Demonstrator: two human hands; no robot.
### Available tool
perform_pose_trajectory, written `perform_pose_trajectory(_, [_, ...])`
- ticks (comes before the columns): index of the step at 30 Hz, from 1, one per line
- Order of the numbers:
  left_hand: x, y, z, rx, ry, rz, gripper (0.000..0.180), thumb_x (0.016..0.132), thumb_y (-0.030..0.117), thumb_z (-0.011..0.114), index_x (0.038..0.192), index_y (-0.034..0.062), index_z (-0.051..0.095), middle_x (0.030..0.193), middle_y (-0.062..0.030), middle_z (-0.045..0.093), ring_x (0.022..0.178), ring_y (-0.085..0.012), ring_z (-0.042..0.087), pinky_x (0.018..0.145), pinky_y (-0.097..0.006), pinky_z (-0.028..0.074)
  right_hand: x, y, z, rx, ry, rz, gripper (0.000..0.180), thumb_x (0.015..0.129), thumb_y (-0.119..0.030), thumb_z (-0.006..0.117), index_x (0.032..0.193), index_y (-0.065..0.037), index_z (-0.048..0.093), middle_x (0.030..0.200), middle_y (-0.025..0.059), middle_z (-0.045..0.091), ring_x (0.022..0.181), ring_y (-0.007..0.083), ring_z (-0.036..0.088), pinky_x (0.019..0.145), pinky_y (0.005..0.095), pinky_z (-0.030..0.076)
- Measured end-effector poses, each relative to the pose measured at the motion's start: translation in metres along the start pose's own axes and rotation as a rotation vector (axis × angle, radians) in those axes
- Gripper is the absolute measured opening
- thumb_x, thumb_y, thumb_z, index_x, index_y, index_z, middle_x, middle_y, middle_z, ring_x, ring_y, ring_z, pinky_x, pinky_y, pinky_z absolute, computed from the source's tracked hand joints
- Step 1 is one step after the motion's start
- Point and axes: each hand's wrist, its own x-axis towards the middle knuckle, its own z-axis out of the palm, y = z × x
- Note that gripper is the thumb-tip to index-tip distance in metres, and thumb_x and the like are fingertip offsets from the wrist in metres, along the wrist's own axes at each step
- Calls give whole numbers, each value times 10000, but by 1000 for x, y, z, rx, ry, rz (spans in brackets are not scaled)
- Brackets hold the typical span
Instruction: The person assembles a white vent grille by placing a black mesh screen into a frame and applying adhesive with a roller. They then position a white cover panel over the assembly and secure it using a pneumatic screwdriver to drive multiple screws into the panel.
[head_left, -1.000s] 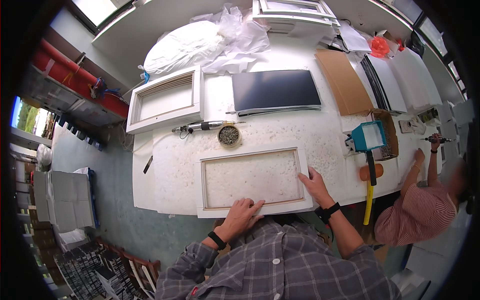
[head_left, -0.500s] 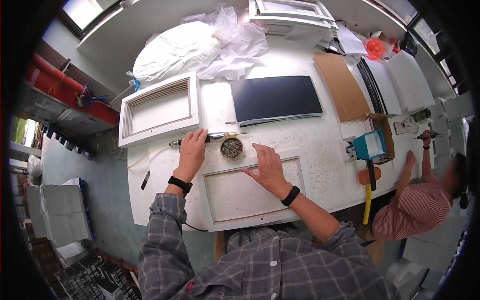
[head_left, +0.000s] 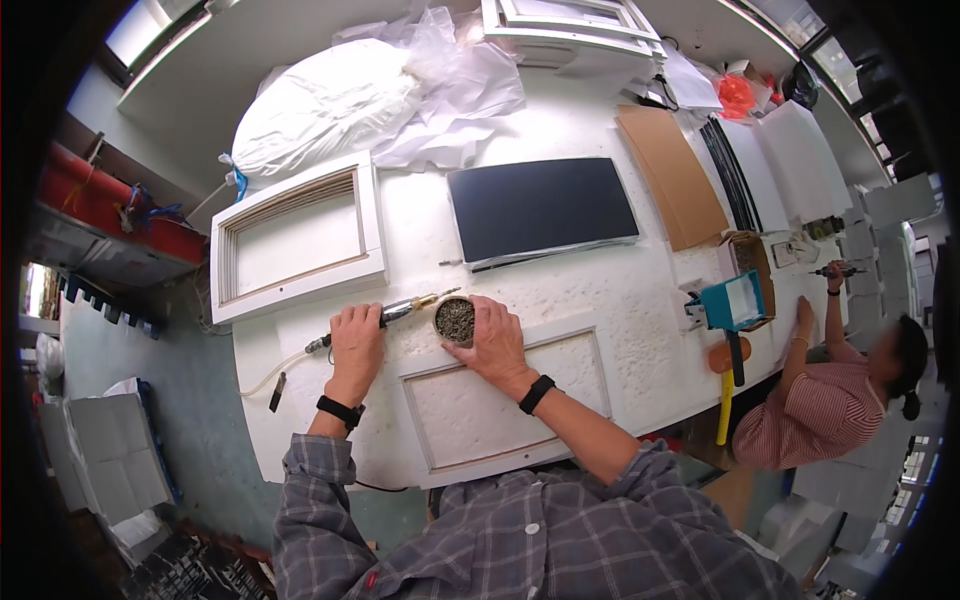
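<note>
My left hand [head_left: 355, 340] is closed around a slim pen-like power tool [head_left: 405, 308] with a brass tip and a hose trailing left. My right hand [head_left: 492, 338] grips a small round tin [head_left: 455, 319] filled with tiny metal pieces. Both rest at the top edge of a white picture frame [head_left: 500, 405] lying flat in front of me on the white table [head_left: 640, 310].
A larger white frame [head_left: 295, 240] lies left, a dark panel [head_left: 540, 208] behind the tin, cardboard [head_left: 672, 190] and a white plastic bag [head_left: 320, 100] farther back. A blue box [head_left: 735, 302] and yellow-handled mallet [head_left: 727, 385] sit right. Another person [head_left: 835, 395] works at the table's right edge.
Both hands moved from the near side of the frame up to its far edge. My left hand took hold of the tool and my right hand closed on the tin.
</note>
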Motion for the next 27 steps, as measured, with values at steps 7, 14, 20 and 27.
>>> perform_pose_trajectory(7, [-52,-42,-19,48,-31,-148,415,813,49,740,1212,101,642,1107,-77,674,1102,-306,602,935,-454,435,18,17,-11,11,116,65,877,746,-401,908,1401,-38,452,1329,139,546,1228,311,542,975,446,471])
perform_pose_trajectory(14, [-34,-21,-38,10,-116,-180,530,854,101,770,1352,55,596,1248,-152,654,1201,-344,585,1012,-471,441,22,40,-22,-30,105,26,1014,732,-483,922,1489,-30,423,1387,145,533,1246,315,544,992,445,481])
perform_pose_trajectory(20, [51,63,-32,-408,-10,-121,598,970,219,719,1472,-27,506,1379,-259,610,1246,-426,580,1062,-490,463,36,94,-107,48,354,72,619,925,-234,776,1437,-4,515,1385,200,567,1282,391,563,1084,475,485])
perform_pose_trajectory(27, [136,132,42,-568,-59,-215,596,993,262,674,1445,-96,522,1402,-319,586,1273,-457,585,1082,-490,478,81,223,-164,-69,325,353,541,955,-244,722,1374,70,585,1333,279,613,1255,424,594,1089,451,483])
